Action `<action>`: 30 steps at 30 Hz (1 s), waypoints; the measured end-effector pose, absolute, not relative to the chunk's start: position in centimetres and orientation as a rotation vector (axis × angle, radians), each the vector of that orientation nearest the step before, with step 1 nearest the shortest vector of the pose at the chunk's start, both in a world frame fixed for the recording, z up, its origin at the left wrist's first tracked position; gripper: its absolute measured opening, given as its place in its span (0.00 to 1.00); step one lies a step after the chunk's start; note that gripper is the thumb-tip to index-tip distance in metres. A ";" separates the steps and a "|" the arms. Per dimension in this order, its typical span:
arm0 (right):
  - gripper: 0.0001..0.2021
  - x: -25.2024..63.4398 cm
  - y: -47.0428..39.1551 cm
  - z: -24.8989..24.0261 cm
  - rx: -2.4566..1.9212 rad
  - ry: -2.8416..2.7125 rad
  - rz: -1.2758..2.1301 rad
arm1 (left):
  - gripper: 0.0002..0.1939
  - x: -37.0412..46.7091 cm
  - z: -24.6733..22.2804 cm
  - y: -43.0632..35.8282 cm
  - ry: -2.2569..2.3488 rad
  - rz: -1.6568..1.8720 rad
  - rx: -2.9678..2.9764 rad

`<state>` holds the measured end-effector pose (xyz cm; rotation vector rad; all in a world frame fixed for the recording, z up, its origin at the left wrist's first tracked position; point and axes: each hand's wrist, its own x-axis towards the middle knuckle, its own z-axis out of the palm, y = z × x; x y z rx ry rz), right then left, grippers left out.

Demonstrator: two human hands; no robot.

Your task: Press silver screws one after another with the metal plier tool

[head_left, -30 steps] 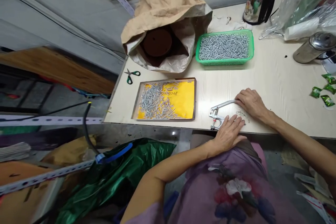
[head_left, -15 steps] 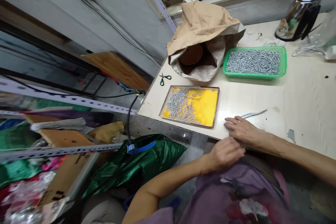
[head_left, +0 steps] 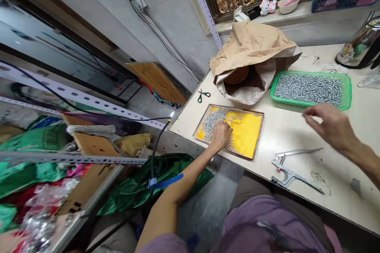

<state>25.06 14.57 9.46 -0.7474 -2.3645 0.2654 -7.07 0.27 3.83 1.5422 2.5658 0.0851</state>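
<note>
My left hand [head_left: 221,135] reaches into the shallow yellow-bottomed tray [head_left: 249,136], its fingers pressed together among small metal pins [head_left: 214,120]; whatever they hold is too small to name. My right hand [head_left: 329,126] is above the table, just in front of the green tub [head_left: 347,91] heaped with similar metal pieces [head_left: 308,87]. Its thumb and fingers are close together, and no object can be made out between them. A metal plier-like tool [head_left: 289,178] lies on the table below my right hand.
Behind the tray, an open brown paper bag [head_left: 255,43] rests on the table [head_left: 299,130]. Small green-handled scissors [head_left: 204,95] lie near the left edge. A metal kettle [head_left: 359,43] stands at the back right. Green bags [head_left: 130,189] are on the floor at left.
My hands have moved apart: the left into the yellow tray, the right up toward the green tub. The plier-like tool now shows fully. The view has shifted, moving the table's objects right and down.
</note>
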 end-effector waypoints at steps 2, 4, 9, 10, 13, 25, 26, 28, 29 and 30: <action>0.15 25.5 17.6 10.0 -0.864 -2.331 0.214 | 0.08 -7.0 3.7 0.4 2.572 0.052 1.501; 0.21 25.8 19.5 10.0 -0.917 -2.364 0.159 | 0.10 -7.2 3.7 0.4 2.578 0.027 1.497; 0.25 26.4 16.2 8.6 -0.890 -2.489 0.166 | 0.11 -7.3 5.0 -0.2 2.526 0.275 1.564; 0.22 26.6 14.4 8.1 -0.862 -2.503 0.216 | 0.10 -6.8 5.3 -0.5 2.490 0.379 1.550; 0.14 27.2 8.5 6.4 -0.790 -2.577 0.464 | 0.08 -3.4 6.0 -1.7 2.241 0.623 1.524; 0.11 29.9 -0.6 2.6 -1.090 -2.670 0.604 | 0.11 6.2 1.1 -5.8 1.806 0.178 2.224; 0.11 29.8 -0.7 2.5 -1.092 -2.667 0.582 | 0.11 6.0 1.0 -6.0 1.814 0.146 2.231; 0.11 29.7 -0.8 2.2 -1.092 -2.663 0.525 | 0.11 5.8 1.1 -6.3 1.818 0.121 2.217; 0.11 29.6 -0.9 2.1 -1.092 -2.662 0.491 | 0.11 5.8 1.3 -6.4 1.817 0.129 2.189; 0.12 29.6 -0.9 2.1 -1.090 -2.661 0.460 | 0.11 5.8 1.5 -6.4 1.815 0.156 2.141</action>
